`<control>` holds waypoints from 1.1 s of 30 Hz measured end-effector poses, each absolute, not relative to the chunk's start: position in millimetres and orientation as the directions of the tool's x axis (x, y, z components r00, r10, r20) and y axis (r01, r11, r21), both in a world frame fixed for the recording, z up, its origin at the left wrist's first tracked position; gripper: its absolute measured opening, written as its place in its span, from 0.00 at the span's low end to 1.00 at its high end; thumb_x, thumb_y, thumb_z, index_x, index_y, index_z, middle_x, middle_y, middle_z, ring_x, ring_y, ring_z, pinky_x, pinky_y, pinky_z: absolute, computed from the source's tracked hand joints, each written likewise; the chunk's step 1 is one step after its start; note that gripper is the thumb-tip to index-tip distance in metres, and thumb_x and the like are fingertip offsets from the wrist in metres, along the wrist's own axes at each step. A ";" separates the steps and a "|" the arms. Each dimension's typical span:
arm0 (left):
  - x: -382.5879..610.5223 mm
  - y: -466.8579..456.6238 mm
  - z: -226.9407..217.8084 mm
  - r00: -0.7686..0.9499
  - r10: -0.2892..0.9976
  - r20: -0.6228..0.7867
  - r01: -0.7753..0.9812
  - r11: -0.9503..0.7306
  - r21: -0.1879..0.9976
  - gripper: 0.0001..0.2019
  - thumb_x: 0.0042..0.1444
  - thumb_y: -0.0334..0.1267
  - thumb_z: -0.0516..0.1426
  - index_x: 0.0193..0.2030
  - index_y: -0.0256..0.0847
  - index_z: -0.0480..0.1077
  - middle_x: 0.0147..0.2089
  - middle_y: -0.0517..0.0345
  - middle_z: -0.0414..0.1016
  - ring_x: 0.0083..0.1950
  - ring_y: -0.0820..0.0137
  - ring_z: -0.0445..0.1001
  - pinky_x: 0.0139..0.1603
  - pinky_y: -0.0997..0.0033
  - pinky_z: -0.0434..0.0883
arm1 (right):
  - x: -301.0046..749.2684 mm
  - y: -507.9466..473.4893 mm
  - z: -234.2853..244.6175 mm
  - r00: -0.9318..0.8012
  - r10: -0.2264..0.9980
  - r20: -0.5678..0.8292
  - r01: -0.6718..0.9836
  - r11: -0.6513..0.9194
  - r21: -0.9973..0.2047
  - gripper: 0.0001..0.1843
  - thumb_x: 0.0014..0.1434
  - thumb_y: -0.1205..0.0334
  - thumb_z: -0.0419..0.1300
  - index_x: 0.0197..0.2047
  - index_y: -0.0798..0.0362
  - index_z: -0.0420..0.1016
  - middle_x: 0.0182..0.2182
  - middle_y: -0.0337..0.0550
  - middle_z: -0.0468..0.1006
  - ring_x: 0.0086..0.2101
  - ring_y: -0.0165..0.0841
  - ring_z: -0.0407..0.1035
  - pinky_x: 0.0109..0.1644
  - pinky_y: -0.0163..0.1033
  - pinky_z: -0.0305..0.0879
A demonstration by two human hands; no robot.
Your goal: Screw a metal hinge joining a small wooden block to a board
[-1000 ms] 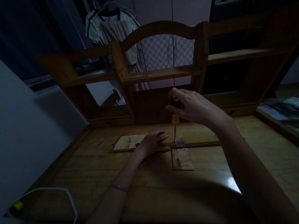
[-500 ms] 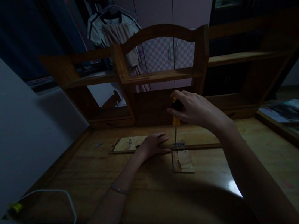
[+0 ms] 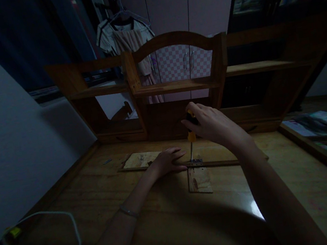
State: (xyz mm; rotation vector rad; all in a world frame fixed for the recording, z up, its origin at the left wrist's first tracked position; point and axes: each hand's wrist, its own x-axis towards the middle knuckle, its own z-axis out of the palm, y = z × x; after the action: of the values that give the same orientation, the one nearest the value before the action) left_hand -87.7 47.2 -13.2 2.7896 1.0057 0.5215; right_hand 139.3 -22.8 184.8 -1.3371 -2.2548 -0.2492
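Note:
My right hand (image 3: 208,121) grips the yellow and black handle of a screwdriver (image 3: 191,136), held nearly upright. Its tip meets a small metal hinge (image 3: 195,161) at the edge of a long wooden board (image 3: 140,160). Below the hinge lies a short wooden piece (image 3: 199,180), its far edge against the long board. My left hand (image 3: 169,161) lies on the long board just left of the hinge, fingers spread and pressing down. Whether a screw sits under the screwdriver tip is too small to tell.
Everything lies on a wooden desk (image 3: 91,196) with a shelf unit (image 3: 176,85) along its back. Small metal pieces (image 3: 107,161) lie left of the board. A white cable (image 3: 75,227) crosses the left front. Papers and bags (image 3: 321,122) are at the right.
The view has shifted slightly. My right hand still holds the screwdriver on the hinge, its grip turned a little. My left hand stays on the board.

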 end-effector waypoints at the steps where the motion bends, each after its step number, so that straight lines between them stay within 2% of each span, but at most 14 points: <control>1: -87.8 47.2 -13.1 0.721 0.638 0.272 0.593 -0.770 0.236 0.35 0.57 0.61 0.60 0.66 0.45 0.67 0.68 0.46 0.66 0.65 0.57 0.69 0.64 0.61 0.68 | 139.2 -23.8 185.3 -0.384 0.772 0.506 0.864 0.494 -0.097 0.16 0.68 0.53 0.52 0.53 0.54 0.66 0.45 0.52 0.77 0.45 0.46 0.74 0.48 0.46 0.66; 11: -86.4 44.8 -8.8 0.715 0.650 0.256 0.608 -0.760 0.231 0.34 0.57 0.60 0.62 0.67 0.47 0.67 0.68 0.48 0.66 0.65 0.57 0.69 0.65 0.61 0.67 | 140.3 -20.5 184.7 -0.414 0.759 0.503 0.824 0.547 -0.148 0.22 0.66 0.59 0.52 0.62 0.55 0.64 0.53 0.55 0.75 0.51 0.45 0.72 0.53 0.47 0.65; 16: -85.9 43.8 -8.3 0.705 0.652 0.278 0.602 -0.758 0.252 0.34 0.56 0.60 0.62 0.66 0.45 0.68 0.68 0.47 0.66 0.65 0.57 0.69 0.65 0.62 0.67 | 139.8 -20.3 183.9 -0.386 0.764 0.517 0.852 0.510 -0.117 0.20 0.68 0.57 0.51 0.61 0.54 0.66 0.51 0.54 0.77 0.49 0.46 0.74 0.52 0.47 0.66; 19: -86.4 43.3 -6.4 0.713 0.649 0.264 0.599 -0.760 0.250 0.35 0.57 0.60 0.61 0.67 0.46 0.67 0.68 0.48 0.66 0.65 0.58 0.69 0.64 0.63 0.67 | 141.1 -21.8 186.3 -0.384 0.759 0.525 0.852 0.511 -0.116 0.24 0.66 0.55 0.54 0.62 0.55 0.67 0.51 0.53 0.77 0.47 0.46 0.74 0.53 0.47 0.66; 23: -87.1 43.2 -4.7 0.718 0.654 0.240 0.605 -0.756 0.250 0.35 0.57 0.62 0.60 0.67 0.47 0.66 0.69 0.49 0.65 0.65 0.57 0.70 0.64 0.63 0.67 | 142.0 -22.4 189.2 -0.408 0.760 0.507 0.835 0.535 -0.131 0.28 0.63 0.58 0.55 0.64 0.60 0.66 0.52 0.56 0.76 0.47 0.46 0.74 0.54 0.48 0.66; 29: -87.6 44.5 -7.7 0.713 0.655 0.250 0.602 -0.755 0.261 0.35 0.57 0.61 0.61 0.67 0.47 0.67 0.69 0.49 0.65 0.65 0.57 0.69 0.65 0.63 0.66 | 141.4 -20.5 187.5 -0.392 0.765 0.511 0.842 0.522 -0.136 0.23 0.66 0.57 0.54 0.60 0.58 0.67 0.52 0.57 0.77 0.50 0.47 0.73 0.53 0.48 0.66; 33: -87.5 44.5 -7.9 0.707 0.657 0.262 0.596 -0.753 0.278 0.35 0.57 0.61 0.61 0.66 0.46 0.68 0.68 0.47 0.66 0.64 0.57 0.70 0.64 0.61 0.68 | 142.3 -20.1 186.1 -0.366 0.786 0.498 0.865 0.484 -0.129 0.20 0.69 0.53 0.52 0.57 0.55 0.68 0.46 0.53 0.78 0.42 0.44 0.75 0.48 0.47 0.67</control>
State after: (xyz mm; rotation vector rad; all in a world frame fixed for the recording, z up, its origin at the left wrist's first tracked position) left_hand -87.5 44.5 -7.9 2.7408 1.0148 0.5194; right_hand 142.3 -20.1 186.1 -1.3627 -2.2340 -0.2105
